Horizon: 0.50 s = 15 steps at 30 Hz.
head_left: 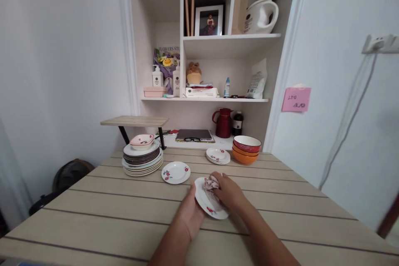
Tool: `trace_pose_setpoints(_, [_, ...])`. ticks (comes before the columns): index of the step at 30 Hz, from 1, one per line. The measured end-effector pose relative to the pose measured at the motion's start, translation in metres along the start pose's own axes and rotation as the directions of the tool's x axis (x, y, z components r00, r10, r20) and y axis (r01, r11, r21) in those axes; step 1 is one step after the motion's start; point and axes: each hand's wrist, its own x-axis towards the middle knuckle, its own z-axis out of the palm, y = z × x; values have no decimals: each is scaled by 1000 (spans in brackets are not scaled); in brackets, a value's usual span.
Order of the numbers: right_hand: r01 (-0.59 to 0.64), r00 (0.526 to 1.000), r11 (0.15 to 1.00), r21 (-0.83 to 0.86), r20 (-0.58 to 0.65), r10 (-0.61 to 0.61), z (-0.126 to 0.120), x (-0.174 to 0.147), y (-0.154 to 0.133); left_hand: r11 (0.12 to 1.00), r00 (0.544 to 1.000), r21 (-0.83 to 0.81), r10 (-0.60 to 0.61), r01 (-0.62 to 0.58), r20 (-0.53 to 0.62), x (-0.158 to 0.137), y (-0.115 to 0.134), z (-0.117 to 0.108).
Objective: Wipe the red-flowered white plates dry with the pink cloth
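My left hand [190,213] grips the left edge of a small white plate [218,211] with red flowers, holding it tilted above the table. A crumpled pale pink cloth [210,184] is bunched in my right hand [229,191], pressed on the plate's upper face. My right fingers are curled around the cloth and hide part of the plate. Just beyond my left hand, another flowered plate [177,172] lies flat on the wooden table. A short stack of matching plates [218,155] sits farther back, past my right hand.
A tall stack of plates [143,165] topped by a square bowl [142,141] stands at the left, beside a small raised stand [135,121]. Nested red and orange bowls [246,150] are at the back right. Behind are a red jug [223,123], a dark bottle [237,124] and a laptop [193,134].
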Motion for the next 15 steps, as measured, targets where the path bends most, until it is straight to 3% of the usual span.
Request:
trace_pose_setpoints(3, [36, 998, 999, -9, 58, -36, -11, -11, 11, 1000, 1000, -3, -11, 11, -1, -1, 2, 0])
trace_pose_setpoints(7, [249, 946, 965, 85, 193, -261, -18, -25, 2, 1000, 997, -11, -27, 28, 67, -2, 1, -2])
trace_pose_setpoints(10, [362, 905, 904, 227, 149, -399, -10, -24, -16, 999, 995, -4, -38, 39, 88, 1, -1, -6])
trace_pose_setpoints(12, [343, 932, 902, 261, 27, -362, 1, -16, -25, 999, 994, -8, -48, 49, 95, 4, -3, -8])
trace_pose_setpoints(15, [217, 975, 952, 216, -101, -200, 14, -1, -25, 999, 991, -25, -34, 38, 128, 8, -6, -10])
